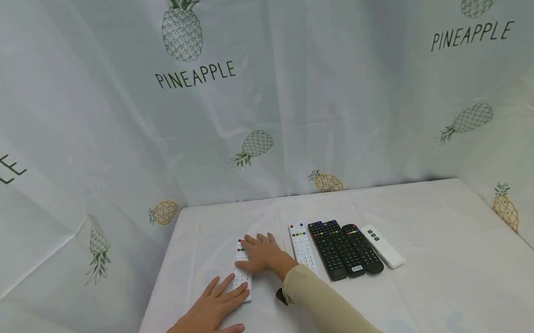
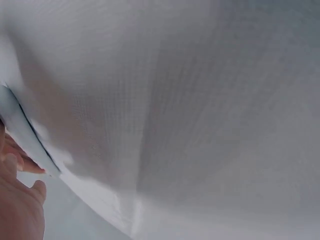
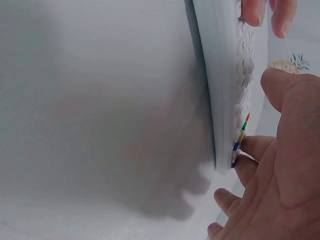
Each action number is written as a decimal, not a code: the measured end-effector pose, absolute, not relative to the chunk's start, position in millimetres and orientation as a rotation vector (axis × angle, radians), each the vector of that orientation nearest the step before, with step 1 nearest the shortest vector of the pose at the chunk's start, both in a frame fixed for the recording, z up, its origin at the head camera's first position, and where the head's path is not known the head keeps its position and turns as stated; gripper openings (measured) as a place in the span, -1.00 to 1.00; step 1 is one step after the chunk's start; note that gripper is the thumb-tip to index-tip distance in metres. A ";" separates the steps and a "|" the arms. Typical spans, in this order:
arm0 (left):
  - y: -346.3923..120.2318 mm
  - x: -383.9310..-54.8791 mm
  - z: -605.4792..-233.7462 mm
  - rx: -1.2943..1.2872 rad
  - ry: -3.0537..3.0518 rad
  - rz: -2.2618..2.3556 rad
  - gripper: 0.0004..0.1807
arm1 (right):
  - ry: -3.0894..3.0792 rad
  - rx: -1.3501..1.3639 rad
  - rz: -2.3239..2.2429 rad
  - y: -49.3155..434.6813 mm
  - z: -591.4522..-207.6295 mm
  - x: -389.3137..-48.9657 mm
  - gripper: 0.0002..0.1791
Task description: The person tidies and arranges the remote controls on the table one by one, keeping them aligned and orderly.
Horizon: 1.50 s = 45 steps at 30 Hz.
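A white remote control (image 1: 242,275) with a colored button row lies on the white-covered table, left of the other remotes. My left hand (image 1: 209,313) reaches in from the lower left, fingers straight, fingertips over the remote's near end. Across its far end lies my right hand (image 1: 259,256) with fingers spread. The right wrist view has the remote's side (image 3: 217,90) along the table, the right hand (image 3: 280,175) at its colored-button end and left fingertips (image 3: 255,11) at the other. In the left wrist view, the left hand (image 2: 20,210) shows only partly, beside the remote's edge (image 2: 27,132).
Right of the hands, a second white remote (image 1: 302,245) lies partly behind the right forearm. Beside it are three black remotes, the leftmost (image 1: 327,250) included, and a slim white remote (image 1: 383,246) with few buttons. A pineapple-print curtain (image 1: 328,99) hangs behind the table (image 1: 438,279).
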State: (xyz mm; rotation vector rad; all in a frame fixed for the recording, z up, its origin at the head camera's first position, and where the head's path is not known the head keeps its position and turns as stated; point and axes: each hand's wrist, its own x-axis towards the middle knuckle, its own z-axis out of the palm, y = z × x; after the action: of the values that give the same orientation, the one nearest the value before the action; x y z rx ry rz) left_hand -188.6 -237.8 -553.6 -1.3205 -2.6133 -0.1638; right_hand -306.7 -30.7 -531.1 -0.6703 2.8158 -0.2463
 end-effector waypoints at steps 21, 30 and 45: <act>-254.9 -187.9 -552.2 -1.268 -2.561 -0.167 -0.29 | 2.824 -0.662 -0.293 -51.8 -526.7 -306.7 -0.22; -256.8 -189.2 -554.5 -1.256 -2.573 -0.162 -0.28 | 2.813 -0.663 -0.299 -53.0 -527.3 -307.6 -0.22; -259.8 -187.9 -555.5 -1.205 -2.626 -0.225 -0.30 | 2.783 -0.660 -0.322 -55.3 -531.5 -313.8 -0.29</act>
State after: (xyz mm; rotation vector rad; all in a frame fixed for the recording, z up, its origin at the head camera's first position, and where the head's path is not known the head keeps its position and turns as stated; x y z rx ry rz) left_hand -187.9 -259.8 -555.5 -1.2053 -2.6261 -0.2246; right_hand -313.8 -55.3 -531.5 -0.6596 2.7826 -0.3216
